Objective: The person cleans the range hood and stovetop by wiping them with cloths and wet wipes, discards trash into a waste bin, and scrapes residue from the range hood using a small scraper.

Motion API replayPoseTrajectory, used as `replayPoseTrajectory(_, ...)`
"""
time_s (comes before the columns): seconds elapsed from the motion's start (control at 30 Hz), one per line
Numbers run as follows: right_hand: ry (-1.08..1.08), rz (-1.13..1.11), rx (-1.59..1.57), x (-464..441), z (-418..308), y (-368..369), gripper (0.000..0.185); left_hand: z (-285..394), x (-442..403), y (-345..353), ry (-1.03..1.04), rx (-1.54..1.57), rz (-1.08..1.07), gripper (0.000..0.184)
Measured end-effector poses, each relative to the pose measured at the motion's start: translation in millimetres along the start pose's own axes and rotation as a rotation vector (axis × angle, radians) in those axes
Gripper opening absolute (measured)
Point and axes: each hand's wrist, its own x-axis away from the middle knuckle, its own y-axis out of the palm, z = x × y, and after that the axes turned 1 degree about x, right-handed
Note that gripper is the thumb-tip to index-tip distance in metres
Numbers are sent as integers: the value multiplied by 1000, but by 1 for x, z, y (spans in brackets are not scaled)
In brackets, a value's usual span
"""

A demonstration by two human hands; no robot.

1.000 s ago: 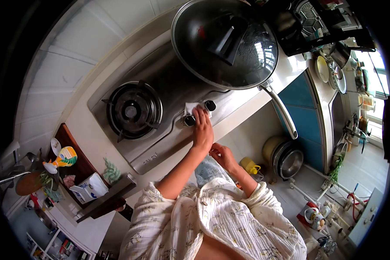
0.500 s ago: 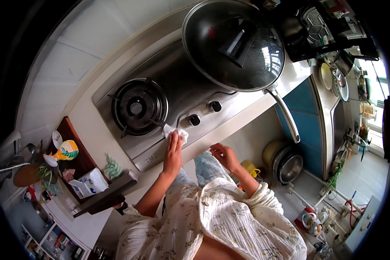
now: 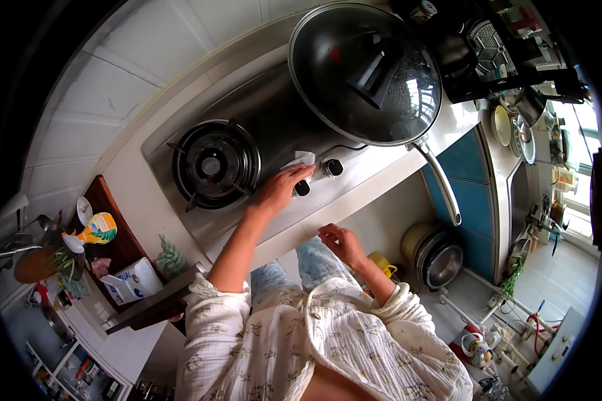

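My left hand (image 3: 282, 192) presses a crumpled white tissue (image 3: 301, 160) onto the steel gas stove (image 3: 269, 93). Its fingers lie over the tissue, beside the two control knobs. One knob (image 3: 302, 188) is partly behind this hand, and the other knob (image 3: 331, 167) sits just to the right. Left of the hand is the bare burner (image 3: 211, 166) with its black pan support. My right hand (image 3: 342, 243) hangs in front of the counter edge, fingers loosely bent and a little apart, with nothing visible in it.
A large wok (image 3: 435, 175) under a glass lid (image 3: 341, 100) covers the right burner, its handle jutting over the counter edge. On the left stand a spray bottle (image 3: 95, 229) and a white packet (image 3: 135, 282). Stacked pots (image 3: 441, 257) sit below on the right.
My left hand has slid the tissue up and to the right, from the stove's front edge to the area by the knobs. My right hand has barely moved.
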Motion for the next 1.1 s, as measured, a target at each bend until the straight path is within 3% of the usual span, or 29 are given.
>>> replayPoseTrajectory(0.1, -20, 13, -30, -4, 4, 2, 14, -13, -8, -6, 72, 64, -169, 47)
replayPoseTrajectory(0.2, -9, 9, -27, -5, 5, 1, 15, -11, 3, -3, -13, 26, -158, 51)
replayPoseTrajectory(0.33, -12, 40, -36, -3, 1, -4, 15, 13, 21, 14, -215, -43, 67, 51)
replayPoseTrajectory(0.43, 7, 48, -40, -3, 6, -4, 16, 16, 34, 24, -184, -169, 236, 61)
replayPoseTrajectory(0.6, 18, 39, -20, -9, 3, -5, 16, 32, 68, 28, -319, -236, 159, 53)
replayPoseTrajectory(0.73, 10, 21, -12, -19, -6, -9, 17, 34, 88, 42, -314, -218, 199, 55)
replayPoseTrajectory(0.83, 53, -46, -2, -24, -16, -13, 18, 38, 103, 37, -298, 58, 287, 57)
replayPoseTrajectory(0.9, -3, -1, -103, -26, -19, -13, 18, 50, 107, 38, -571, 839, 611, 56)
replayPoseTrajectory(1.0, 5, 48, -249, -32, -49, -16, 19, 60, 108, 1, -636, 1557, 695, 47)
replayPoseTrajectory(1.1, -37, 28, -324, -42, -72, -19, 26, 79, 106, -20, -638, 1763, 654, 40)
